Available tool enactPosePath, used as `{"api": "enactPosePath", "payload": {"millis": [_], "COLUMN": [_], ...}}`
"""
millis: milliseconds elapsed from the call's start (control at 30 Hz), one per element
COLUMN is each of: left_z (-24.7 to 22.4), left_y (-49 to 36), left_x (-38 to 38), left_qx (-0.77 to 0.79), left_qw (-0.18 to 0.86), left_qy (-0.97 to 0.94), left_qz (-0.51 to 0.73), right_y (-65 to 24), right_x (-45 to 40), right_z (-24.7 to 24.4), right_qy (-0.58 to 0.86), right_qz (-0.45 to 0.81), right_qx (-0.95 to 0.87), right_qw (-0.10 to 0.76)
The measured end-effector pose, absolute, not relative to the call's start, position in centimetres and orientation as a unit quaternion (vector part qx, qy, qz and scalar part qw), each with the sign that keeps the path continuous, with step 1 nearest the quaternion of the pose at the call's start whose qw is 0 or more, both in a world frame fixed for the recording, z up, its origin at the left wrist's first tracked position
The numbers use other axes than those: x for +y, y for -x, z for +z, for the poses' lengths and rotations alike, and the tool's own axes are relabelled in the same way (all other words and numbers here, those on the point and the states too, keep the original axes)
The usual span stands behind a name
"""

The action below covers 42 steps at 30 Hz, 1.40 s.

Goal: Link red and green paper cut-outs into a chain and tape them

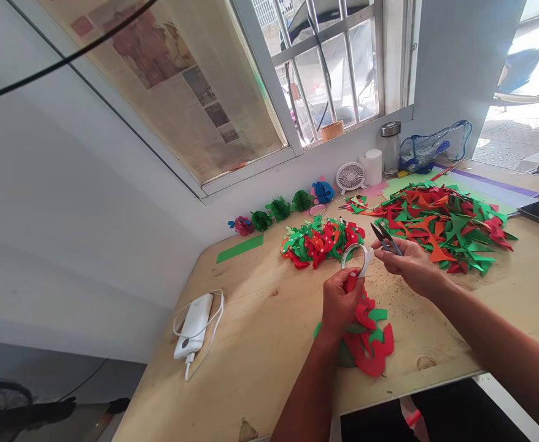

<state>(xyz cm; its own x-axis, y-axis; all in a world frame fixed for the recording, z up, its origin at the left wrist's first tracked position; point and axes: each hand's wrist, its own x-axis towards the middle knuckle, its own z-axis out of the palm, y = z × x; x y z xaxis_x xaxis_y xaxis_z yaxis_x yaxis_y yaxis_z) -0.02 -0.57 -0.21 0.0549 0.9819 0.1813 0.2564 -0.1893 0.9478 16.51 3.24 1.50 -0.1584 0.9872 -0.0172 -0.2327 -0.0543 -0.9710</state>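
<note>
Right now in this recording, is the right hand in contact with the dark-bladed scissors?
Touching: the head view shows the right hand gripping the scissors by the handle end, blades pointing out past the fingers.

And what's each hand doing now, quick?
Left hand: closed, holding the tape and a red piece.
Right hand: closed, holding the scissors; whether it also pinches the tape's end, I can't tell.
</note>
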Motion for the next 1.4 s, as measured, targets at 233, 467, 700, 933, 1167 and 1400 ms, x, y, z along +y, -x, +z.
{"api": "enactPosePath", "payload": {"millis": [233,467,700,933,1167,1400], "left_z": [-0.34,-0.25,-0.16,0.17,0.08,0.15], "left_y": [-0.03,0.10,0.06,-0.04,0.19,0.21], "left_x": [-0.68,-0.67,-0.88,-1.20,-1.26,-1.15], "left_qx": [0.494,0.505,0.527,0.520,0.496,0.486], "left_qw": [0.418,0.401,0.329,0.245,0.208,0.227], "left_qy": [-0.597,-0.590,-0.620,-0.667,-0.714,-0.708], "left_qz": [0.474,0.485,0.480,0.474,0.449,0.460], "right_y": [-16.63,-16.73,-16.62,-16.51,-16.37,-16.40], "right_x": [3.25,3.17,2.74,2.52,2.58,2.95], "right_z": [1.22,0.90,1.35,1.63,1.65,1.17], "right_qy": [0.400,0.400,0.435,0.480,0.514,0.548], "right_qz": [0.584,0.539,0.457,0.404,0.353,0.306], "right_qx": [-0.486,-0.540,-0.590,-0.580,-0.594,-0.585], "right_qw": [0.512,0.508,0.504,0.520,0.509,0.513]}}
